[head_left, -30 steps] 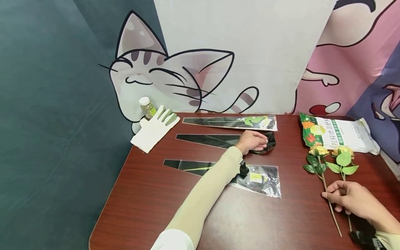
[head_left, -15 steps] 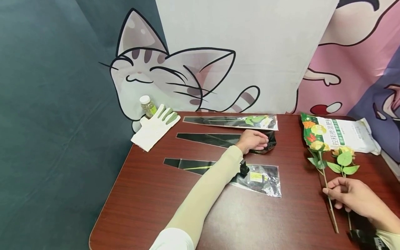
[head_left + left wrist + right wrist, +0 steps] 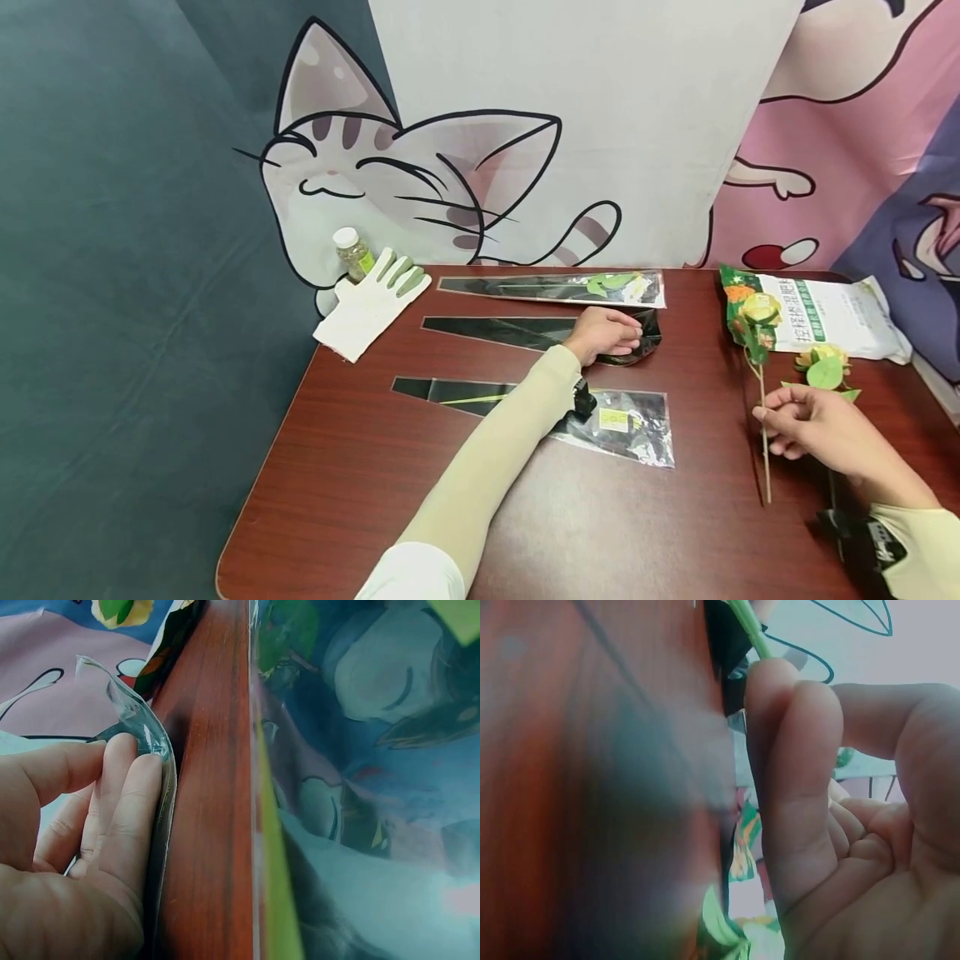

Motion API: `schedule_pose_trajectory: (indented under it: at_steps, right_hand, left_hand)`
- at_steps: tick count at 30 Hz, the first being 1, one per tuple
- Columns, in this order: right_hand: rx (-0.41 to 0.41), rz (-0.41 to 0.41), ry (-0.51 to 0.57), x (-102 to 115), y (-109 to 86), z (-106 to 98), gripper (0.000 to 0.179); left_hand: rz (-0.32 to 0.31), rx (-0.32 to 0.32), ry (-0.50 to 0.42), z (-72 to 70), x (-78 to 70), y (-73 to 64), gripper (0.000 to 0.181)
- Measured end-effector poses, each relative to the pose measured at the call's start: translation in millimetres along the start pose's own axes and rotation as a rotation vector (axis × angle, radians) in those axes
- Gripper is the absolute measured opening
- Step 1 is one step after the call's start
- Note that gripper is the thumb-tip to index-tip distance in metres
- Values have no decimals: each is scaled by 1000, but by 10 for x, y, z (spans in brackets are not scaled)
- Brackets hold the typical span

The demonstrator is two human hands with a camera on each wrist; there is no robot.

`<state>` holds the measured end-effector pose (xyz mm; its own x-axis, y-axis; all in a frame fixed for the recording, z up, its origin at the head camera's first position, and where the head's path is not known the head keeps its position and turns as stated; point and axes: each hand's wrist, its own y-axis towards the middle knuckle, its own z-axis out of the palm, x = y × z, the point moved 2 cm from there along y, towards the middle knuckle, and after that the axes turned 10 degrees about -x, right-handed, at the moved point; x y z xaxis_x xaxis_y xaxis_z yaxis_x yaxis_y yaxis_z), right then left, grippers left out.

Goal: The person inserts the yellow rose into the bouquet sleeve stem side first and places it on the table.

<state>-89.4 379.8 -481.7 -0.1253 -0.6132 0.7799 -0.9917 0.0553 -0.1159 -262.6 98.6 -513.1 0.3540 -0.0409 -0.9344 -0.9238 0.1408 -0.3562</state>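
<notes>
My left hand (image 3: 603, 335) pinches the wide end of the middle flower sleeve (image 3: 487, 332), a long tapered black and clear wrapper. In the left wrist view its mouth edge (image 3: 166, 750) stands lifted beside the fingers. At the right, my right hand (image 3: 821, 429) pinches the stem (image 3: 765, 450) of a yellow rose (image 3: 761, 310), which is raised with its bloom away from me. The stem's end shows at the fingertips in the right wrist view. A second yellow rose (image 3: 823, 358) lies on the table behind that hand, its stem partly hidden.
A sleeve with a flower inside (image 3: 540, 290) lies at the back; another sleeve (image 3: 645, 429) lies in front, partly under the left forearm. A white glove (image 3: 367, 312) and small jar (image 3: 352, 252) sit back left. A printed fertilizer bag (image 3: 832, 312) lies back right.
My right hand has moved up, slightly left and away from me with the rose, whose bloom now overlaps the bag. My left hand keeps its pinch on the sleeve.
</notes>
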Motion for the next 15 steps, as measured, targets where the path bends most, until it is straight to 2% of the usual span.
schedule_pose_trajectory:
  at_steps: [7,15]
  right_hand:
    - [-21,11,116,107,257,44,27]
    - [-59,-15,278,180,488,80,12]
  left_hand:
    - [6,-3,-6,-4,-14,-11,11]
    - [4,9,-25,12,10,27,11]
